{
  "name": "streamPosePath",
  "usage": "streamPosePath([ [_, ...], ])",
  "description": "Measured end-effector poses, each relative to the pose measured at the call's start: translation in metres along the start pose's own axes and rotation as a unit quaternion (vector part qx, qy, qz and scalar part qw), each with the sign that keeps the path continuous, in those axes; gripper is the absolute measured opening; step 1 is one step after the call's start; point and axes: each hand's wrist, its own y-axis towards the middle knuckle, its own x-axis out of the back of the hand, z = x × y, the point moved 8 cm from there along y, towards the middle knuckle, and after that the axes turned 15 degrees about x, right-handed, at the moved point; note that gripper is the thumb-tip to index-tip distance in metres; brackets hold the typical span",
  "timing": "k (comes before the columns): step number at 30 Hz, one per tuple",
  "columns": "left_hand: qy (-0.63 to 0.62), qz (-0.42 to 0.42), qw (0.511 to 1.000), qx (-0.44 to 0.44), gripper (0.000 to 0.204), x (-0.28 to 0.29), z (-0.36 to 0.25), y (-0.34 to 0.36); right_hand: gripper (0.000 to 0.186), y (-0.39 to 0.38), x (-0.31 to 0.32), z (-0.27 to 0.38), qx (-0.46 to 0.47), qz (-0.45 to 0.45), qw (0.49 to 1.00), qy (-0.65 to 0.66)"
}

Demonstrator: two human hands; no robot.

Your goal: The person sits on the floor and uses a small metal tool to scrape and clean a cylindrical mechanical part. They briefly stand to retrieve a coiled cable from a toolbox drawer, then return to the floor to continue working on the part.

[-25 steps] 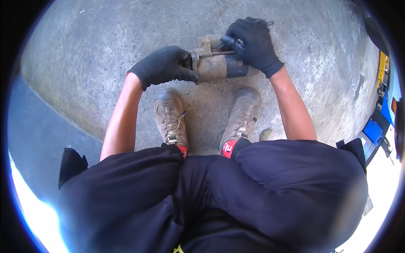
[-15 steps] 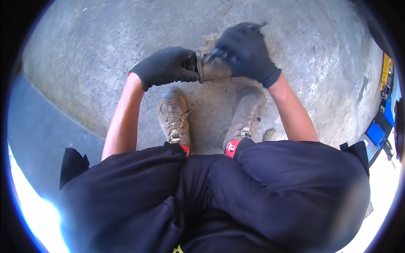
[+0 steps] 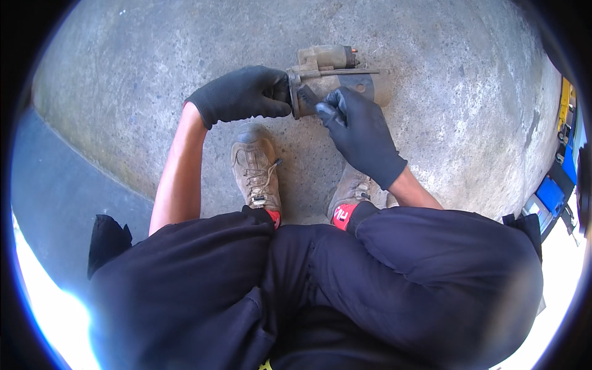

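A worn, greyish-brown starter motor lies on its side on the concrete, with its smaller solenoid cylinder along the far side. Copper-coloured terminals show at the solenoid's right end. My left hand, in a black glove, is closed around the motor's left end by the flange; the fingertips are partly hidden. Between the thumb and fingers of my gloved right hand is a small black brush-like tool. Its dark head lies against the housing just right of the flange; the fingers cover the rest.
My two dusty shoes stand on the concrete floor just on the near side of the motor. A darker floor area lies at the left. Blue and yellow items line the far right edge.
My right hand has come nearer to me from over the motor, uncovering the solenoid and the motor's right end. My left hand keeps its hold at the flange.
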Motion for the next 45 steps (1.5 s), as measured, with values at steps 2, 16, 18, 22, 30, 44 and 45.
streamPosePath([
  [2,-0.001,0.004,1.0,0.0,0.028,0.0,0.0,0.001,0.027,-0.001,-0.008,-0.001,-0.048,-0.002,0.995,0.087],
  [16,0.016,-0.004,1.0,0.003,0.03,0.001,0.004,-0.007,0.03,-0.004,-0.006,0.019,0.005,-0.006,0.996,0.088],
  [18,-0.001,0.002,1.0,-0.019,0.031,-0.002,-0.004,0.003,0.028,0.005,-0.016,0.012,0.015,-0.008,1.0,0.02],
  [22,0.015,-0.016,0.999,-0.036,0.03,-0.008,0.003,0.013,0.022,-0.046,-0.074,-0.015,0.055,0.034,0.998,-0.02],
  [30,-0.01,-0.006,1.0,-0.004,0.029,0.0,0.001,-0.002,0.03,-0.011,-0.026,0.01,0.033,-0.009,0.999,0.002],
  [44,0.024,0.0,0.999,-0.041,0.039,0.005,-0.012,-0.001,0.038,-0.037,-0.075,-0.007,0.039,0.06,0.994,-0.081],
  [45,0.024,-0.008,0.999,-0.041,0.038,0.006,-0.008,-0.004,0.039,-0.049,-0.088,-0.015,0.04,0.076,0.994,-0.061],
])
